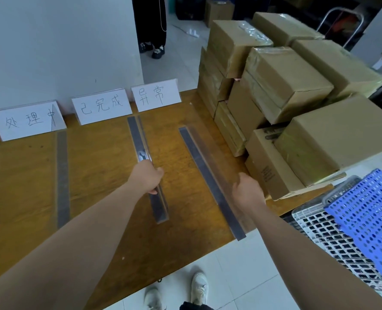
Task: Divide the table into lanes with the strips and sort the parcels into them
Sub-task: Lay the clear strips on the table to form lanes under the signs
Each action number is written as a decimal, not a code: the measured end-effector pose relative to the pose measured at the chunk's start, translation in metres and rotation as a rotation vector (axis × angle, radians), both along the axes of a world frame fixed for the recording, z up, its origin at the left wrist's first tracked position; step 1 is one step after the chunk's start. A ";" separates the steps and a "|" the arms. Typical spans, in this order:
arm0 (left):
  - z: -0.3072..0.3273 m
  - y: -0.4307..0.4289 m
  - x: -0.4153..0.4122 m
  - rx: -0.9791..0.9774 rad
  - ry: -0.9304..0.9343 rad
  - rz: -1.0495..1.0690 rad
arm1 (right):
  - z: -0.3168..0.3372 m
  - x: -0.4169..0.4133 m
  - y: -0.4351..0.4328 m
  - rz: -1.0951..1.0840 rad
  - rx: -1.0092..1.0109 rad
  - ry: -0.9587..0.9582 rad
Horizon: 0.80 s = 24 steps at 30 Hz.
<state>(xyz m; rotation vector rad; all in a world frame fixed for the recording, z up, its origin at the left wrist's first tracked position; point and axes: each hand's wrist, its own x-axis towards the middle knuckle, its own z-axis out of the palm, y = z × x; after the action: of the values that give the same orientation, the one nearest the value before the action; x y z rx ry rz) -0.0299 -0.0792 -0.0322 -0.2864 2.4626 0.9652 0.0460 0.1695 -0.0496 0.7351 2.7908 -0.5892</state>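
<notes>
Several grey strips lie lengthwise on the wooden table point(105, 175). My left hand point(148, 176) grips the middle of one strip point(138, 139) that runs back toward the white sign cards. My right hand point(247, 191) hovers with curled fingers beside another strip point(207, 177), which slants toward the table's front right corner; I cannot tell whether it touches it. Two more strips point(62, 175) lie flat further left. A pile of brown cardboard parcels point(286, 86) fills the table's right end.
Three white sign cards point(101, 107) with handwritten characters stand along the table's back edge by the wall. Blue and white perforated plastic crates point(362, 218) sit at the right front. A person's legs and shoes point(154, 48) stand in the doorway behind.
</notes>
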 end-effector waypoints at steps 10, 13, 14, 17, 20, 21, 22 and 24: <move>0.018 -0.037 0.010 -0.113 0.219 -0.006 | -0.005 0.000 -0.036 0.031 -0.088 0.105; 0.028 -0.052 0.017 -0.105 0.271 0.002 | -0.003 -0.006 -0.061 0.037 -0.111 0.096; 0.030 -0.057 0.019 -0.109 0.284 0.009 | -0.003 -0.009 -0.069 0.035 -0.117 0.100; 0.034 -0.075 0.024 -0.136 0.319 0.033 | -0.001 -0.013 -0.095 0.043 -0.121 0.110; 0.037 -0.093 0.030 -0.166 0.336 0.052 | -0.001 -0.018 -0.118 0.071 -0.151 0.120; 0.038 -0.098 0.032 -0.171 0.344 0.060 | -0.001 -0.021 -0.125 0.075 -0.167 0.112; 0.039 -0.102 0.034 -0.173 0.352 0.069 | -0.002 -0.023 -0.132 0.081 -0.185 0.108; 0.042 -0.108 0.036 -0.183 0.366 0.082 | -0.002 -0.027 -0.144 0.100 -0.226 0.106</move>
<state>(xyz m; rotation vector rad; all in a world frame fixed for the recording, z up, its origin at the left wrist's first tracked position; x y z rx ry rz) 0.0064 -0.1876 0.0096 -0.2942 2.9021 0.8913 0.0185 0.0258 -0.0512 0.5294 2.7721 -0.9301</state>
